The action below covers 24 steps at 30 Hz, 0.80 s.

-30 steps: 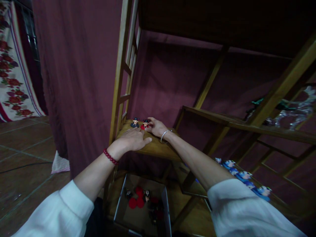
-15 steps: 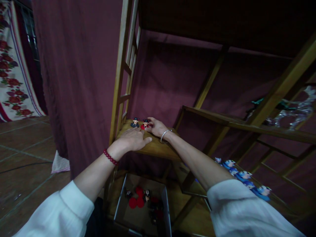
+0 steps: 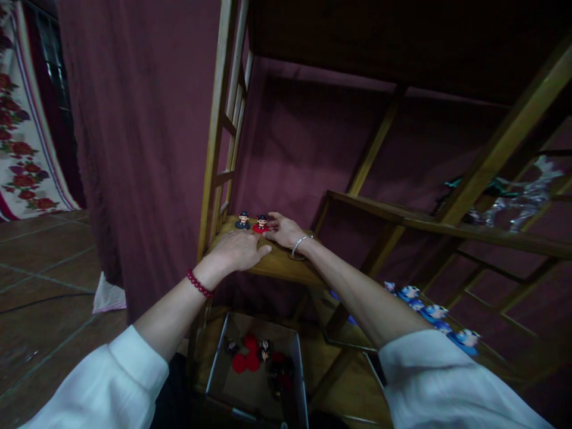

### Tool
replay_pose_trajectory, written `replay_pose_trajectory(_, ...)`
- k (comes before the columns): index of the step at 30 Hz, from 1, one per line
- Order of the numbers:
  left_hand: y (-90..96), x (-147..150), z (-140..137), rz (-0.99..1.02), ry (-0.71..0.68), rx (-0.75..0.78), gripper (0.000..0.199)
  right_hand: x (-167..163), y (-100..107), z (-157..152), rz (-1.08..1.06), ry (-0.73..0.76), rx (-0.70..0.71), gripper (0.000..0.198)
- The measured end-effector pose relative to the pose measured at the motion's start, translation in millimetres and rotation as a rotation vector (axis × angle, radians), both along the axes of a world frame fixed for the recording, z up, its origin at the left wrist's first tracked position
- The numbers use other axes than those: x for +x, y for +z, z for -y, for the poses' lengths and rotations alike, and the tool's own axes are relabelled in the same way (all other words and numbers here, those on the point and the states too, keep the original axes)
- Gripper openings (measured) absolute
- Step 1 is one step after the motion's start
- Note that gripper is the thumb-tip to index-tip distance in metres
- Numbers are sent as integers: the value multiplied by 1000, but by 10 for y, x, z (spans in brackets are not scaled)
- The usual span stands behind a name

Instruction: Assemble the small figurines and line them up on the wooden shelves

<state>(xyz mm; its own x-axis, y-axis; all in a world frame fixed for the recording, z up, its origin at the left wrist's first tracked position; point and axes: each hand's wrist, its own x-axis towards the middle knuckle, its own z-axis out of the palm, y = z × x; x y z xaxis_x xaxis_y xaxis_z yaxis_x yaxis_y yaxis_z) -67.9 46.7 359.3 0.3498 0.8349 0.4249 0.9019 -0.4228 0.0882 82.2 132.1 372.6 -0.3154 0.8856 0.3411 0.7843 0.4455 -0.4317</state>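
Flowered cloth: I see the flowered cloth [image 3: 27, 161] at the far left, well apart from any finger.
Curtain: the purple curtain [image 3: 143, 179] hangs between this cloth and the left fingers.
Left hand: the left hand [image 3: 236, 250], with a red bead bracelet [image 3: 199, 284], lies palm down; its thumb is wide from the other fingers, and I see nothing held.
Dark-based figurine: the dark-based figurine [image 3: 243, 221] stands upright just beyond the left fingers.
Box: far below the left fingers is the box [image 3: 243, 390], with red round pieces [image 3: 246, 361] in it.
Red-based figurine: the red-based figurine [image 3: 260, 224] stands upright just beside the right fingertips, near the dark one.
Right hand: the right hand [image 3: 283, 231], with a silver bangle [image 3: 300, 245], has curved fingers with a moderate gap to the thumb; I cannot tell if they grip the red-based figurine.
Wooden shelf: the wooden shelf [image 3: 288, 266] is under both hands' fingers and bears both figurines.
Blue figurines: the blue figurines [image 3: 435, 316] are lower, well to the right of the right fingers.
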Motion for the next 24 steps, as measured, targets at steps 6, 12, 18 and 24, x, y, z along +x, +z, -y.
replay_pose_trajectory(6,16,-12,59,-21,64,33,45,16,76,262,34,-51,13,65)
replay_pose_trajectory(12,5,13,147,-2,33,118,36,105,47,445,-12,-14,59,60)
replay_pose_trajectory(18,-28,85,294,56,-40,188,33,191,-50,656,-103,41,113,45)
replay_pose_trajectory(24,-111,135,428,126,-117,226,31,203,-101,1025,-97,96,158,26)
